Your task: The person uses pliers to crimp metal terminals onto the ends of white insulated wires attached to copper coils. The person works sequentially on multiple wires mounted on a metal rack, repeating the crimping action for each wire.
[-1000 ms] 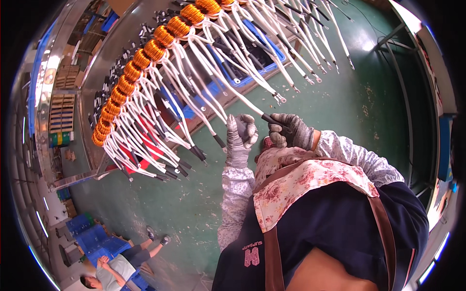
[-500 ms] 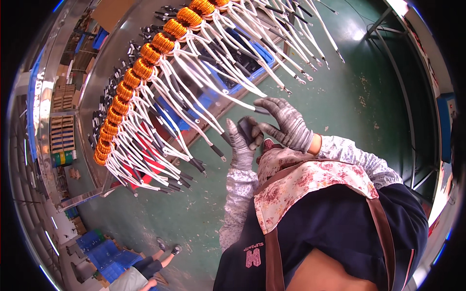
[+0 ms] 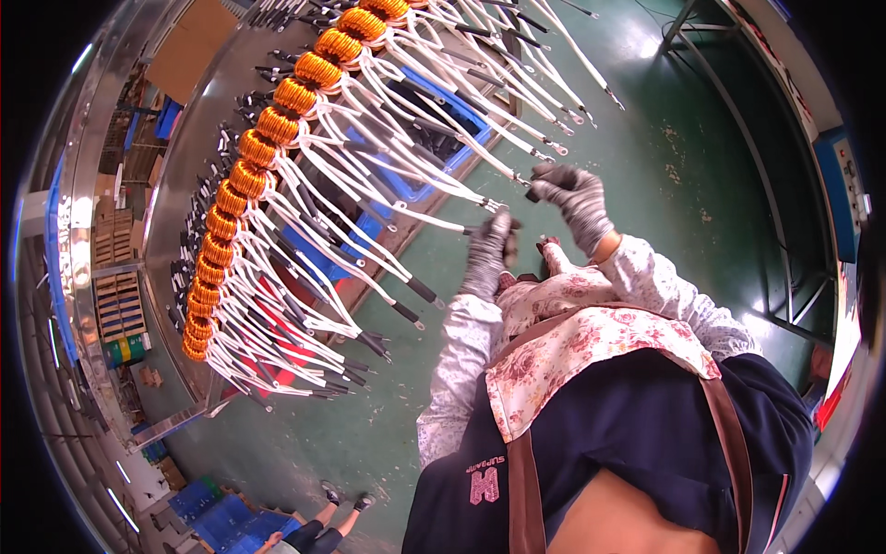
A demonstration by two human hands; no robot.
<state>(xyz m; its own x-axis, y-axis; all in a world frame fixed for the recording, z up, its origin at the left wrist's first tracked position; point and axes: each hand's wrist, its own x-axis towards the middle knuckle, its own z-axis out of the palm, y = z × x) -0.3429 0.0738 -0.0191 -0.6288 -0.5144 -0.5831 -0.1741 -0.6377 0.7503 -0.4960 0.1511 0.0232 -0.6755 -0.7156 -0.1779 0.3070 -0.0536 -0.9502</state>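
My left hand (image 3: 487,257), in a grey striped glove, is closed at the end of a white cable (image 3: 434,221) whose dark tip runs into the fingers. Something dark also pokes out of that fist on its right side. Up and to the right, my gloved right hand (image 3: 581,205) pinches a small black piece (image 3: 532,193), which looks like a short sleeve. The cables hang from a long row of orange copper-wound ring coils (image 3: 277,125). Many cable ends carry black sleeves and metal ring lugs (image 3: 556,148).
The coils lie along a metal bench (image 3: 198,120). Below the cables are blue bins (image 3: 475,138) with dark parts and a red bin (image 3: 277,323). A metal frame (image 3: 738,120) stands on the right. Another person's legs (image 3: 337,517) show at lower left, near blue crates (image 3: 217,522).
My hands have moved apart, the right one going up and to the right with the black piece. The left hand, earlier spread with dark pieces in it, has closed at a cable end.
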